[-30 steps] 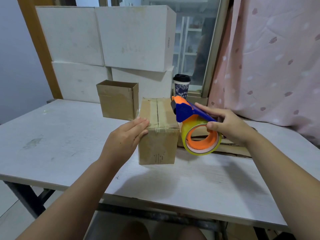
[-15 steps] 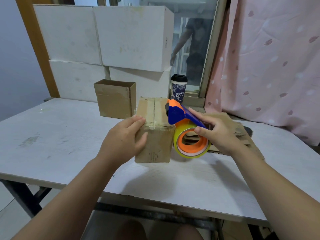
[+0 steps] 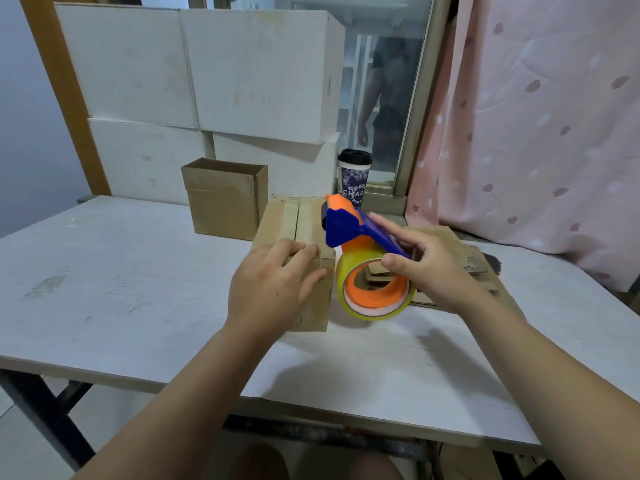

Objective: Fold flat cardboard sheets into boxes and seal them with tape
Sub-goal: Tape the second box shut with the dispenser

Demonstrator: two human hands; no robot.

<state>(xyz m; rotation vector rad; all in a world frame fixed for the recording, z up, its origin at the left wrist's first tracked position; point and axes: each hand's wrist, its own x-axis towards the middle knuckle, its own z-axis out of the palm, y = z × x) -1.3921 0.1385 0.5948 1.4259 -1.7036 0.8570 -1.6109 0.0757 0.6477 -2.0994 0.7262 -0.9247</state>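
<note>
Head view, read from left to right.

Upper left of frame: stacked white cartons (image 3: 131, 64) stand against the wall behind a white table (image 3: 104, 289). An open box (image 3: 221, 199) of brown cardboard stands on the table in front of them, its top unsealed.

Centre frame: a closed box (image 3: 294, 223) stands on the table, just right of the open one and nearer the camera.
- It is brown corrugated card, and its top flaps meet at a centre seam that runs away from the camera.
- A glossy strip of clear tape lies along the seam.
- A tape end turns over the near top corner onto the front face.
- Small dark print shows low on the front.

The left hand (image 3: 270, 289) grips the near top edge of this box. Its fingers are curled over the top and its thumb is pressed on the front face.

Right of centre: a tape dispenser (image 3: 349, 226), blue with an orange head, is held at the box's right top edge. Its yellowish tape roll (image 3: 374, 308) on an orange hub hangs just beside the box's right side. Whether the roll touches the table cannot be told.

The right hand (image 3: 433, 268) holds the dispenser. Its forefinger lies along the blue handle and its thumb is hooked at the roll's inner rim.

Behind, a lidded paper cup (image 3: 353, 181) stands at the window ledge.

Right of frame: flat cardboard sheets (image 3: 481, 271) lie on the table behind the right hand. A pink curtain (image 3: 536, 133) hangs behind.
</note>
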